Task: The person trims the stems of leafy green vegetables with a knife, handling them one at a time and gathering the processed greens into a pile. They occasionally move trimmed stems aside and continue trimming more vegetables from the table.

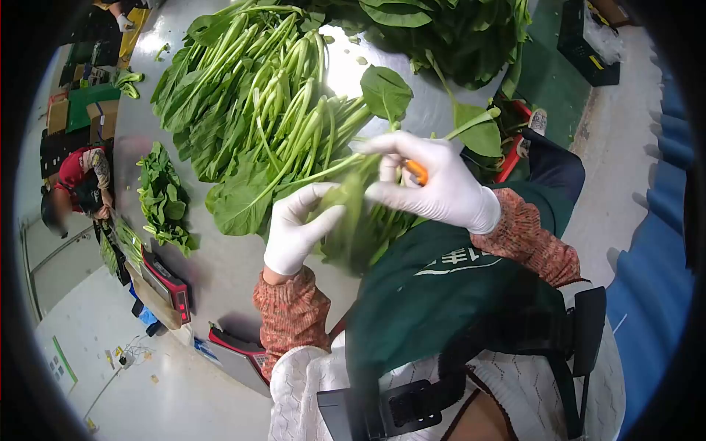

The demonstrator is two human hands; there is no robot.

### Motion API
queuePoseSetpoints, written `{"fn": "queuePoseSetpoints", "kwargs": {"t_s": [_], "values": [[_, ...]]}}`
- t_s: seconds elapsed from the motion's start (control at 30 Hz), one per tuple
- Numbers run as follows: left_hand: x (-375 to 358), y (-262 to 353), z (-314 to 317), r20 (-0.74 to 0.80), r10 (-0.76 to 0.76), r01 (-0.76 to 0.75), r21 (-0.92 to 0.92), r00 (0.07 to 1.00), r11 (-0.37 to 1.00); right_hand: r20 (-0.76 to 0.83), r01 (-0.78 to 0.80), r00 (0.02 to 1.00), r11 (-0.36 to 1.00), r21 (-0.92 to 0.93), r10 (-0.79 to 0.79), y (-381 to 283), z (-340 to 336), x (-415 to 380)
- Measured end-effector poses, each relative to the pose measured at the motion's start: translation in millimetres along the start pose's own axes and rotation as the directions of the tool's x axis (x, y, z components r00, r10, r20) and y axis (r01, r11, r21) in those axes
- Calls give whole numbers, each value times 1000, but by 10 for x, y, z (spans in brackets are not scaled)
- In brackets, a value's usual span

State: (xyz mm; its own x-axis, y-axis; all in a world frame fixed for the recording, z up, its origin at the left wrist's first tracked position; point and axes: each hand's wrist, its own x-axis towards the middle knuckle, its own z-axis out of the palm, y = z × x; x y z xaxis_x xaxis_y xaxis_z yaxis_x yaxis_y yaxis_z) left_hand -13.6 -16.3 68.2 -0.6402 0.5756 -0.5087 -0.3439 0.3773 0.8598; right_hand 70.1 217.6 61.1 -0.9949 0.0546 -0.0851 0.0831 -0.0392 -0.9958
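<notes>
My left hand (pixel 298 226), in a white glove, is closed with thumb and fingers on a leafy green stalk (pixel 347 209) that is smeared by motion. My right hand (pixel 441 176), gloved too, is close beside it, its fingers curled around a small knife with an orange handle (pixel 416 172); the blade is mostly hidden. A large heap of long-stemmed leafy greens (pixel 283 95) lies on the metal table just beyond both hands. One rounded leaf (pixel 387 92) stands up above my right hand. More greens lie below the hands, partly covered by them.
A darker pile of greens (pixel 456 37) covers the far side of the metal table (pixel 136 132). To the left lies a smaller bunch (pixel 165 198), with red scales (pixel 169 287) near the table edge. A co-worker (pixel 77 180) bends at the left. A black crate (pixel 588 44) stands on the floor.
</notes>
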Motion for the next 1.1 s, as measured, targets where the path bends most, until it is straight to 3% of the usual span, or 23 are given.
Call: {"fn": "queuePoseSetpoints", "kwargs": {"t_s": [0.03,0.1,0.17,0.2,0.23,0.3,0.33,0.37,0.43,0.47,0.57,0.6,0.63,0.7,0.77,0.8,0.83,0.87,0.97,1.03,1.1], "values": [[12,7,22,21,-21,20,14,1000,1000,-29,133,990,980,-147,-139,49,89,16],[41,-3,42,77,-48,55,-92,996,994,116,75,992,967,-243,-48,130,99,61],[59,27,51,90,-97,108,-124,991,986,87,-25,996,999,-42,29,245,135,72],[79,25,100,10,50,-51,61,999,997,80,-74,994,995,64,69,279,157,80],[96,37,139,-53,335,-277,452,941,848,88,-97,992,994,53,92,273,152,76],[57,123,218,-76,620,-297,828,781,476,101,-140,985,990,26,137,217,101,62],[24,184,245,-12,648,-293,885,762,361,116,-61,991,998,0,61,179,98,51],[11,215,232,107,619,-388,856,778,341,111,-35,993,998,45,30,173,141,21],[-75,111,225,95,334,-302,698,938,650,177,22,984,1000,1,-21,125,176,5],[-107,149,185,137,264,-294,558,955,776,239,-62,969,998,24,55,107,186,-16],[-178,-96,5,257,151,-240,358,954,902,407,-77,912,997,29,58,186,217,-97],[-230,-147,-66,212,78,-152,364,974,919,447,-90,891,996,-9,84,189,184,-108],[-303,68,-126,99,-78,29,423,992,906,395,-100,913,995,-21,101,234,132,-123],[-433,-5,-424,-116,57,36,672,992,740,287,-118,950,992,-42,125,427,-30,-142],[-581,-2,-620,-229,127,76,707,965,703,86,-194,973,962,-193,214,706,-317,-66],[-638,-52,-685,-277,132,90,664,952,743,3,-52,998,839,-542,64,750,-461,-38],[-624,-68,-660,-303,128,94,624,944,776,-14,52,994,572,-818,-111,761,-557,4],[-598,-75,-607,-328,124,97,583,936,806,-85,-20,991,516,-856,-103,741,-578,47],[-410,-79,-356,-362,101,71,432,927,899,-35,109,979,653,-749,-203,807,-464,231],[-265,-185,-218,-358,185,-9,440,915,898,36,101,992,562,-821,-125,945,-358,350],[-211,-160,-170,-346,277,-45,551,897,833,116,104,993,591,-800,-17,931,-345,429]]}}
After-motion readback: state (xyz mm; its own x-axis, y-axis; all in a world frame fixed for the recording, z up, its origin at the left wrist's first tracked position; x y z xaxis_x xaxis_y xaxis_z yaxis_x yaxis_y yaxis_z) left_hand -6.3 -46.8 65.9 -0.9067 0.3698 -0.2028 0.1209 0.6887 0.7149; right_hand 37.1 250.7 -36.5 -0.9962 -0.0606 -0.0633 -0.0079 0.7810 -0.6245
